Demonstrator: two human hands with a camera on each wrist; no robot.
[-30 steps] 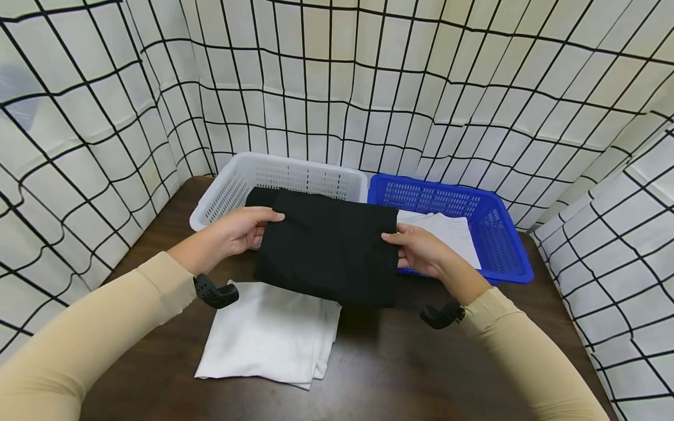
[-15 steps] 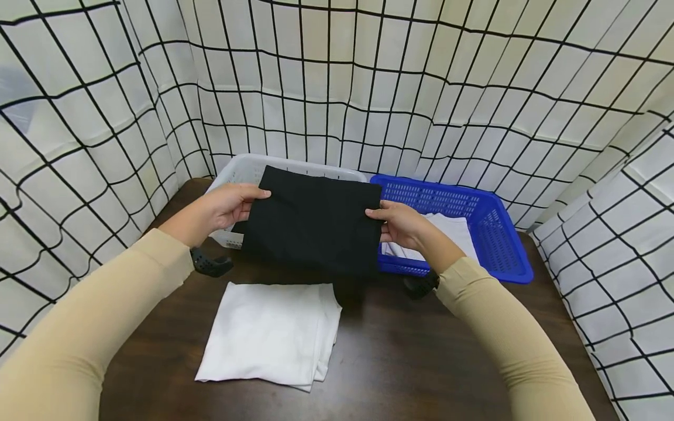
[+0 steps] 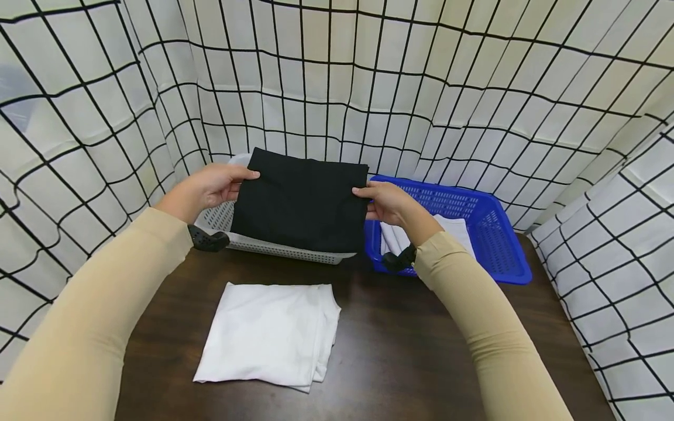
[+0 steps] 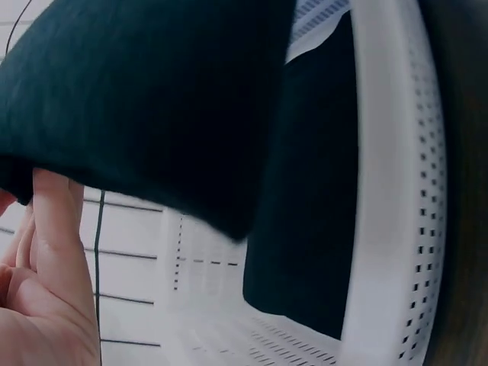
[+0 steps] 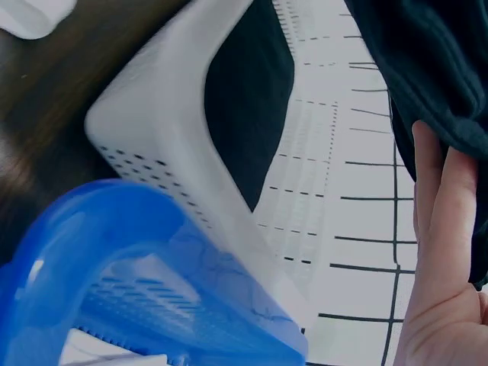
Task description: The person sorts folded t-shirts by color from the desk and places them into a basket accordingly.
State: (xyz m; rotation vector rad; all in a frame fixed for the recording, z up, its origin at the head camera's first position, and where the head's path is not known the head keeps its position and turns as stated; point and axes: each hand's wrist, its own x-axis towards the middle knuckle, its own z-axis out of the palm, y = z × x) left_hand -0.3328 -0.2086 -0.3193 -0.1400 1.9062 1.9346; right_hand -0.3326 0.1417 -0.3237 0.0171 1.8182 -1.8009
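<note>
A folded black cloth [image 3: 302,202] is held flat between both hands over the white basket [image 3: 284,250]. My left hand [image 3: 216,184] pinches its left edge, thumb on top and fingers beneath. On the opposite edge, my right hand [image 3: 388,200] grips it the same way. In the left wrist view the cloth hangs above the basket, and another dark cloth [image 4: 305,198] lies inside. The right wrist view also shows that dark cloth [image 5: 252,107] in the basket. Most of the basket's inside is hidden from the head view.
A folded white cloth [image 3: 268,333] lies on the dark brown table [image 3: 400,351] in front. The blue basket [image 3: 497,234] stands to the right with folded white cloth [image 3: 455,230] in it. Grid-patterned curtains [image 3: 337,88] close off the back and sides.
Both hands have carried the black cloth away from the body and a little left, from above the white cloth to over the white basket. The white cloth on the table has stayed put.
</note>
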